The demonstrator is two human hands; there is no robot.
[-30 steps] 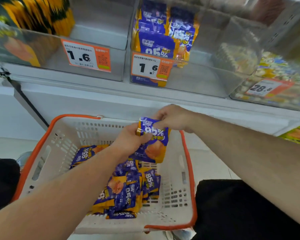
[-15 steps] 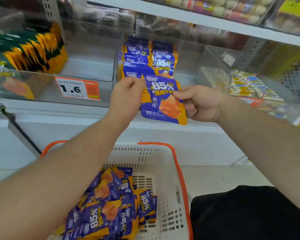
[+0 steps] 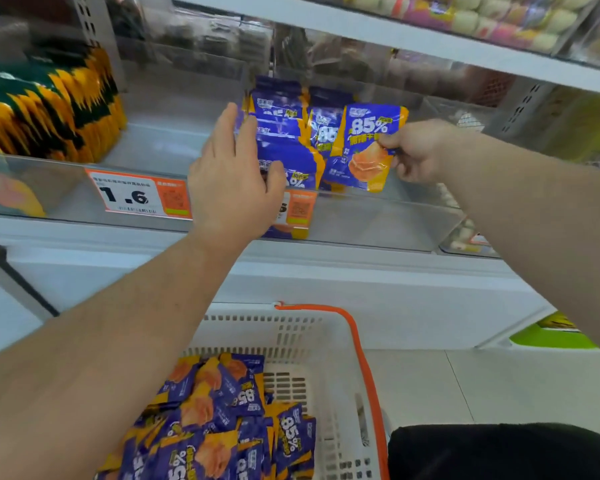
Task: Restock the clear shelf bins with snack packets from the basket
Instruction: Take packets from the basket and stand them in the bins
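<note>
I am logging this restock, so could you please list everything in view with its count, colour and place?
held snack packet: one, purple and orange, at the bin's right side
stocked snack packets: several, purple and orange, upright in the clear shelf bin
basket packets: many, same colours, in the white basket
green and yellow packets: many, left bin
price label: one, white and orange, left bin front
left hand: open, against the stocked packets
right hand: pinching the held packet

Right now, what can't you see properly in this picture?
- Second orange price tag, head view: the left hand hides its number's first digit.
- White plastic basket with orange rim: its near part is cut off by the bottom edge.
- Dark packets in the clear bin behind: too blurred to read.
</note>
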